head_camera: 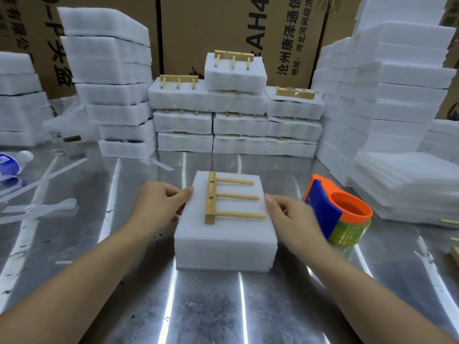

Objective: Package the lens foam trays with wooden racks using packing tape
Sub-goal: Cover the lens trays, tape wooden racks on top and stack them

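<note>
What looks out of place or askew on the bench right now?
Nothing is wrong at the work piece: the wooden rack lies square on the foam tray. At the far left, a bottle lies tipped on its side, with loose clear strips scattered across the metal tabletop beside it.

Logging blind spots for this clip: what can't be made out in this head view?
Contents of the foam tray stack: closed foam hides them.
Grip of left hand and right hand: fingertips partly hidden at the stack's sides; right hand blurred.
Tape dispenser: partly behind the right hand.
Bottle: cut off by the left edge.
</note>
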